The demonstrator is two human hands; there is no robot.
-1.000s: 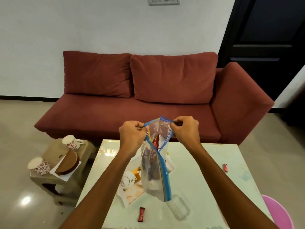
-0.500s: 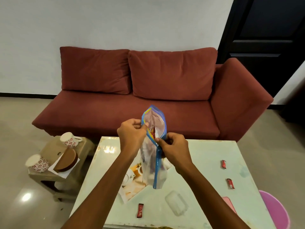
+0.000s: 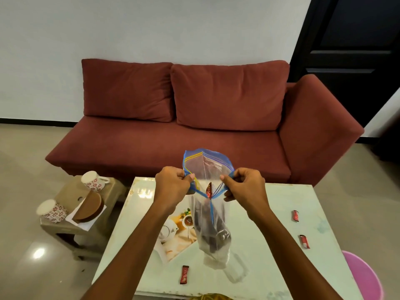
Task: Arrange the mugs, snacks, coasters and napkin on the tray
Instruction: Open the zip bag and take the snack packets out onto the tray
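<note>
1. Half a second on, the right hand (image 3: pixel 244 187) has moved out from the middle of the zip bag (image 3: pixel 208 204) to its right edge, and the mouth, then pinched narrow, now spreads wide between both hands at frame centre.

2. The left hand (image 3: pixel 173 187) grips the bag's left rim, the right hand its right rim, each pinching the blue seal strip between thumb and fingers; the bag hangs clear above the pale table (image 3: pixel 270 234).

3. Red and dark snack packets show through the clear plastic, one red packet (image 3: pixel 208 190) standing just under the open mouth. Judged from this, the step is getting the snacks out: hold the mouth open with one hand and reach in with the other, or tip the bag low over the table so the packets do not scatter.

4. Three loose red packets already lie on the table: one at lower centre (image 3: pixel 184 274), two at the right edge (image 3: pixel 295 215) (image 3: pixel 304 241).

5. A printed sheet with a teapot picture (image 3: pixel 173 234) lies under the bag, partly hidden by the left forearm.

6. At centre left, a low stool (image 3: pixel 65 230) carries two patterned mugs (image 3: pixel 93 184) (image 3: pixel 51 211), brown round coasters (image 3: pixel 89 205) and a white napkin (image 3: pixel 74 218) beneath them, all well apart from the bag.

7. No tray can be clearly made out. The red sofa (image 3: pixel 194 126) fills the background.
</note>
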